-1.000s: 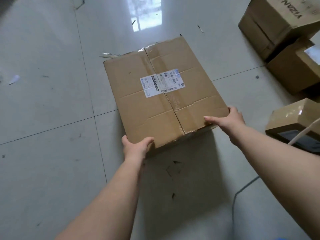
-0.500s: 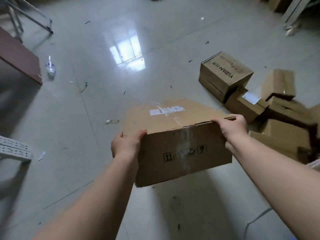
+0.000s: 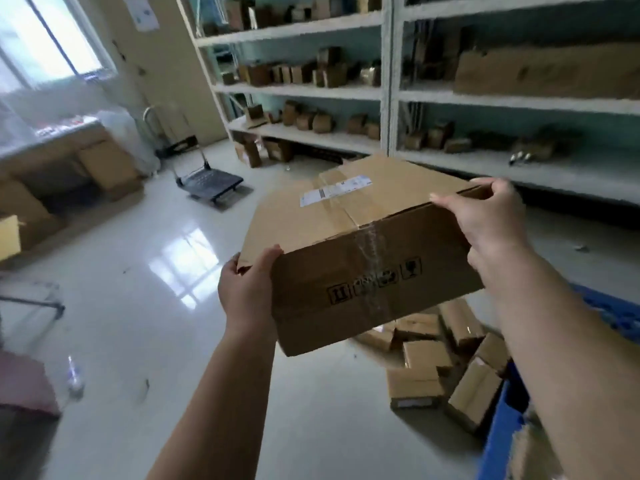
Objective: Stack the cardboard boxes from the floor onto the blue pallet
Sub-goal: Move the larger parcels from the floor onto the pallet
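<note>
I hold a large taped cardboard box (image 3: 360,244) in the air in front of me, tilted, with a white label on top and handling symbols on its near side. My left hand (image 3: 247,289) grips its near left corner. My right hand (image 3: 491,223) grips its right top edge. Below the box, several smaller cardboard boxes (image 3: 436,362) lie heaped on the floor. The blue pallet (image 3: 502,434) shows at the lower right edge, partly hidden by my right arm, with a box corner on it.
White shelving (image 3: 391,95) with small boxes runs along the back and right. A folding hand trolley (image 3: 207,183) stands on the glossy floor at the back. Cardboard boxes (image 3: 104,168) pile up at the left under a window. A plastic bottle (image 3: 74,375) lies at the lower left.
The box has been lifted off the floor to chest height. My view has swung up and to the right, from the floor to the shelves and the pallet.
</note>
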The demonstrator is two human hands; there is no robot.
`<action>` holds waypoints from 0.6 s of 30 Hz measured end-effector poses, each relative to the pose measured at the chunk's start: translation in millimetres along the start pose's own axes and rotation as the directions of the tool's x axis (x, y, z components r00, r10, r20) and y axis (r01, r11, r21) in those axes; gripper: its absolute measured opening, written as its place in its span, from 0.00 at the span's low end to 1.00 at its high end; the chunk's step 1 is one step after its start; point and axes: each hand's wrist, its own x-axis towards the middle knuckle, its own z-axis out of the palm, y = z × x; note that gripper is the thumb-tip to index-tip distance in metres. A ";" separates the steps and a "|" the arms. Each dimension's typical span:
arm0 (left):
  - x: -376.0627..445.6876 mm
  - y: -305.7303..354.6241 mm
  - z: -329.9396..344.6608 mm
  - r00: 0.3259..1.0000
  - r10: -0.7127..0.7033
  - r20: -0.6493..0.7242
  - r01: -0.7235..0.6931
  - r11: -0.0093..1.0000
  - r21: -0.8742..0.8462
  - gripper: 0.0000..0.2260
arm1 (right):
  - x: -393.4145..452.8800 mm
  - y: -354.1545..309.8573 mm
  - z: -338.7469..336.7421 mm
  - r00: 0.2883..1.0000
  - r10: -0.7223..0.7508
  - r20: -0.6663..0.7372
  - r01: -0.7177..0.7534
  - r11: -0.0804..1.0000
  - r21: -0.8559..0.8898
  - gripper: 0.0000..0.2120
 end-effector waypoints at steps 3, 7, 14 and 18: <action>-31.6 65.8 50.6 0.989 0.076 0.130 -0.069 0.996 -0.062 0.29 | 5.8 -71.4 -63.8 0.988 -0.084 -0.132 0.095 0.992 0.078 0.28; -74.7 131.2 109.6 0.923 0.196 0.330 -0.157 0.977 -0.141 0.33 | -16.6 -128.0 -139.7 0.937 -0.066 -0.342 0.149 0.963 0.223 0.26; -144.7 171.2 179.4 0.656 0.323 0.682 -0.270 0.944 -0.187 0.31 | -103.2 -162.3 -239.3 0.716 -0.020 -0.698 0.294 0.915 0.277 0.27; -196.5 165.4 191.4 0.484 0.251 0.838 -0.145 0.968 -0.206 0.35 | -167.1 -175.5 -279.5 0.529 -0.074 -0.846 0.356 0.924 0.142 0.24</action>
